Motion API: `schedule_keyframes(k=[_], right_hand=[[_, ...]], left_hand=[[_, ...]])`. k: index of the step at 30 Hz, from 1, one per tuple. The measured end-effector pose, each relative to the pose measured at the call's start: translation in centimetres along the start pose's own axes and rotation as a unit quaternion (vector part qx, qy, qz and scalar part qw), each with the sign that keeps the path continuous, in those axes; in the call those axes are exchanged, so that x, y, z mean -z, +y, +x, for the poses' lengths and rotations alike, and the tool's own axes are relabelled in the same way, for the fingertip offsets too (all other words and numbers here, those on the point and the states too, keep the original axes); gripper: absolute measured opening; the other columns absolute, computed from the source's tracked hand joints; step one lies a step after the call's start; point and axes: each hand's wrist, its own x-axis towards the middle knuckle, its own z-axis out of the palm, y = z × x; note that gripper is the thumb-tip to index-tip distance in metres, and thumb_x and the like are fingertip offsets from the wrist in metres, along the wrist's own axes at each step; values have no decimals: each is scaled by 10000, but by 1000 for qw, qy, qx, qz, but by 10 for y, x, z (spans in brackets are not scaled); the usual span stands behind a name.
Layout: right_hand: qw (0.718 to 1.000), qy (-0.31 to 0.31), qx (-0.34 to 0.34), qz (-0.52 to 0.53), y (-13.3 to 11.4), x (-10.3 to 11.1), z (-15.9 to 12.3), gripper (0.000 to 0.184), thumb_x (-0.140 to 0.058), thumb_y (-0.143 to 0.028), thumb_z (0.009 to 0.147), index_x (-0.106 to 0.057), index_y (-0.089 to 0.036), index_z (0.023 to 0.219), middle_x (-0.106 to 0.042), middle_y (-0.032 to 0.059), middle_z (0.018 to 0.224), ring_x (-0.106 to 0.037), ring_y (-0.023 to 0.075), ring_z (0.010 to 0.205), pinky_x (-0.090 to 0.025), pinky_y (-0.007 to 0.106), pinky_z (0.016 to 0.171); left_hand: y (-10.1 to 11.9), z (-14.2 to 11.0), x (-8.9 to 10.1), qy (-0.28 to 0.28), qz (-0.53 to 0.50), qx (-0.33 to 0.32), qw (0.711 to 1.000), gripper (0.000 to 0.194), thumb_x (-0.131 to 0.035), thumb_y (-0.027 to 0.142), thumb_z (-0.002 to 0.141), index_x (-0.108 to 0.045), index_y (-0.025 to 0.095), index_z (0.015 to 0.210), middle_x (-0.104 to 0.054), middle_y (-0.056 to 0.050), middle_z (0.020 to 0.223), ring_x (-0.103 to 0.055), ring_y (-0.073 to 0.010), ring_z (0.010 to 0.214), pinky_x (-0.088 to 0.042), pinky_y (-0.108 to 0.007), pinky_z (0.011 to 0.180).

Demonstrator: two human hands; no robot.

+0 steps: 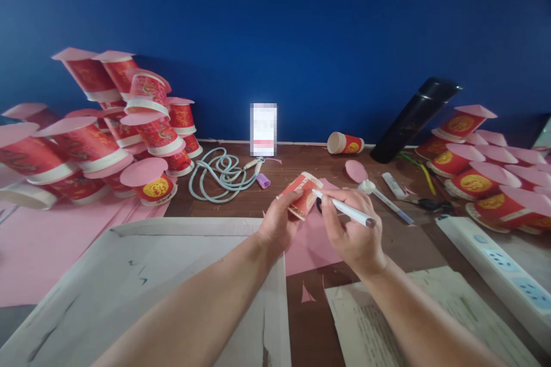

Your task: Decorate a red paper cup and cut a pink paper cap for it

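Our L hand (279, 217) holds red paper cup (305, 199) tilted above tbl (312, 324), fingers wrapped round it. Our R hand (355, 230) pinches white marker (350, 211), tip by cup's side; contact unclear, view's poor. Beyond, we see blue cord (216, 178), pink disc (356, 171), disc-topped cups in L stack (148, 133) & R stack (473, 179).

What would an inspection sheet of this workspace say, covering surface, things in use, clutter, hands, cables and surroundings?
Surface: brown table, partly covered by pink paper.
Things in use: red cup, white marker.
Clutter: stacked cups on both sides, pink scraps, black bottle.
Hands: left hand holds the cup; right hand holds the marker, tip close to the cup.
Cables: pale blue cable, coiled; power strip at right.
Surroundings: blue wall behind.
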Motion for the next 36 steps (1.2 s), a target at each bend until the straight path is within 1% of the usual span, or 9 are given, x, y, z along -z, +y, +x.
schedule_keyframes(k=[4,7,11,16,21,26,29,31,36], right_hand=[[1000,-8,8,9,1,0,0,137,-622,-153,849,-639,-184,982,-724,46,888,-655,198,839,-490,370,865],[1000,5,7,25,0,0,1,157,-623,-146,846,-644,-184,996,-725,49,894,-655,196,841,-493,375,870],[997,32,-26,60,-1,3,1,194,-623,-143,840,-654,-187,1026,-725,52,918,-660,190,844,-502,379,873],[992,25,-63,103,0,3,-1,231,-612,-140,845,-646,-187,1068,-719,78,999,-679,208,886,-526,384,830],[995,33,-41,84,-2,3,1,228,-613,-132,845,-637,-189,1064,-710,65,966,-669,201,876,-519,372,830],[996,33,-28,81,-4,4,3,227,-607,-126,849,-625,-185,1068,-707,62,967,-655,194,884,-508,364,843],[996,29,-28,84,-4,3,2,229,-604,-131,851,-619,-187,1073,-706,63,972,-652,200,898,-498,373,853],[996,28,-27,85,-3,3,2,228,-603,-132,852,-619,-186,1073,-706,63,969,-651,202,897,-491,380,863],[996,26,-19,79,-3,3,2,213,-593,-114,852,-612,-177,1055,-706,59,951,-647,188,876,-481,382,884]], left_hand=[[0,0,0,11,5,-5,1000,214,-710,246,740,-722,112,905,-736,-77,899,-676,-194,876,-448,-319,942],[0,0,0,1,4,-4,1000,246,-698,247,747,-719,104,947,-737,-91,944,-678,-212,906,-447,-337,955],[1,0,-1,-11,-14,-11,1000,297,-682,239,755,-707,80,1004,-732,-125,1021,-664,-254,1013,-433,-359,997],[3,1,-3,-20,-29,-22,999,301,-660,235,761,-700,78,1015,-719,-139,1075,-633,-273,1100,-412,-376,1037],[1,0,-4,-30,9,-68,997,293,-646,196,753,-702,94,1022,-713,-117,1068,-622,-260,1096,-391,-381,1051],[0,0,-6,-27,49,-117,992,225,-637,131,690,-699,157,905,-700,-60,971,-604,-243,1066,-404,-363,993],[0,0,-7,-33,61,-115,991,268,-635,100,656,-687,182,906,-684,-45,955,-585,-241,1081,-414,-346,956],[0,-1,-8,-36,65,-111,991,314,-635,91,645,-685,189,939,-683,-42,993,-576,-239,1105,-407,-342,969],[0,-2,-8,-48,76,-110,990,352,-613,93,634,-697,188,962,-699,-61,1043,-580,-261,1136,-398,-377,1008]])
